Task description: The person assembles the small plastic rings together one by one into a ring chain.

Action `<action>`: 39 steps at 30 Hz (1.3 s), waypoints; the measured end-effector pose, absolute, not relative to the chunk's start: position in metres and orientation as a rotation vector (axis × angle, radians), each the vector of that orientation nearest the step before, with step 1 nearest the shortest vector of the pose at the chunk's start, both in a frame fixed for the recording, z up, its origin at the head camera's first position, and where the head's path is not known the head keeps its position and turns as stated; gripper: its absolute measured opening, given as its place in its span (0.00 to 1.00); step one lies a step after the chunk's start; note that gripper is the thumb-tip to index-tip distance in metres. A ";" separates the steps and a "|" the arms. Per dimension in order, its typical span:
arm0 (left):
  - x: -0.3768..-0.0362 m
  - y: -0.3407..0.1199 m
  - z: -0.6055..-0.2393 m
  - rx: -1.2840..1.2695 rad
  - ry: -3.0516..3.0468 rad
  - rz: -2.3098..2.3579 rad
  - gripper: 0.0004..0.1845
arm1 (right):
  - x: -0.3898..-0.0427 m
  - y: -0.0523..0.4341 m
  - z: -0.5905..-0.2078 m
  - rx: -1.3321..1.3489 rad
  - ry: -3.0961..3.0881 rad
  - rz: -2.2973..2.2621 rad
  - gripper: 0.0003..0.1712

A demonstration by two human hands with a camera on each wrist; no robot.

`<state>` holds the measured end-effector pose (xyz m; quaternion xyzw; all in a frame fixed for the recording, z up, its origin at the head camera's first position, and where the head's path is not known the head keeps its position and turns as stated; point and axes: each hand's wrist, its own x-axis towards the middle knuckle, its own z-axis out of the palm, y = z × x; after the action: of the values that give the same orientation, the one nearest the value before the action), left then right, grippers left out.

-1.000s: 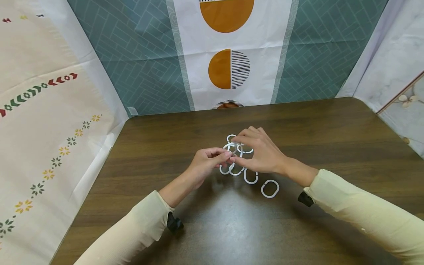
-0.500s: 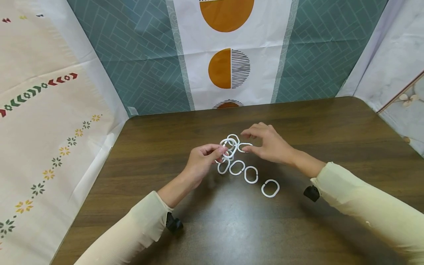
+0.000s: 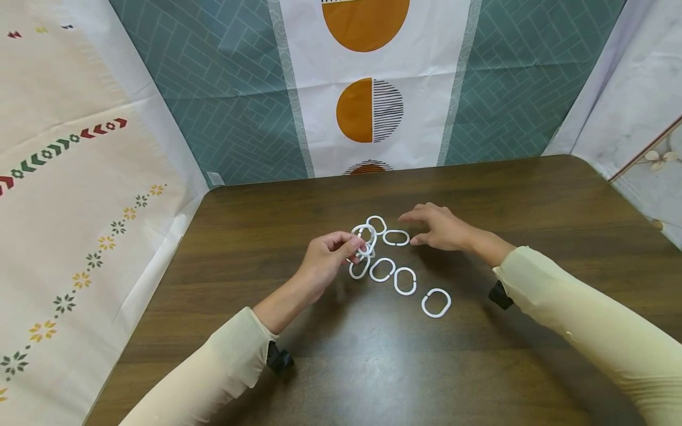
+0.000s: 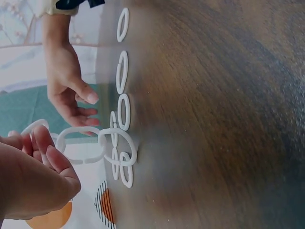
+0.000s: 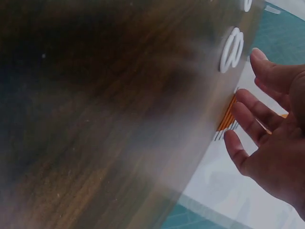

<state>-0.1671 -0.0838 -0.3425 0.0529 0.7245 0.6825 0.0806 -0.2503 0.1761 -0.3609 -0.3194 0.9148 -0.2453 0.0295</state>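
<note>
From head view: left hand (image 3: pixel 326 255) pinching linked white oval plastic rings (image 3: pixel 364 236) raised above dark wooden table (image 3: pixel 533 201); right hand (image 3: pixel 443 228) spread, fingers relaxed, beside single flat ring (image 3: pixel 396 238). Left wrist view: chain (image 4: pixel 102 143) pinched at fingertips (image 4: pixel 45 143), trailing onto table. Right wrist view: fingers (image 5: pixel 259 121) straight, holding nothing.

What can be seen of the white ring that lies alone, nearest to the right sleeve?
The lone ring is a white oval loop, plastic by its look, smooth and thin-walled. It lies flat on the dark wooden table, last in a diagonal row of similar rings, with a gap to its neighbour. Nothing touches it; the right hand is beyond it and the left hand is off to its left.
</note>
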 end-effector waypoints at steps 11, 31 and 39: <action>-0.169 -0.084 -0.342 0.141 2.114 2.088 0.10 | -0.254 0.163 -0.370 -1.122 2.794 -0.613 0.29; -0.169 -0.085 -0.343 0.133 2.151 2.062 0.10 | -0.262 0.159 -0.378 -0.994 2.786 -0.581 0.27; -0.168 -0.084 -0.344 0.125 2.143 2.082 0.10 | -0.263 0.158 -0.377 -0.950 2.778 -0.588 0.26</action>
<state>-0.1678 -0.0843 -0.3436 0.0418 0.7146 0.6942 0.0753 -0.2627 0.1576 -0.3771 -0.3164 0.9253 -0.1957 0.0736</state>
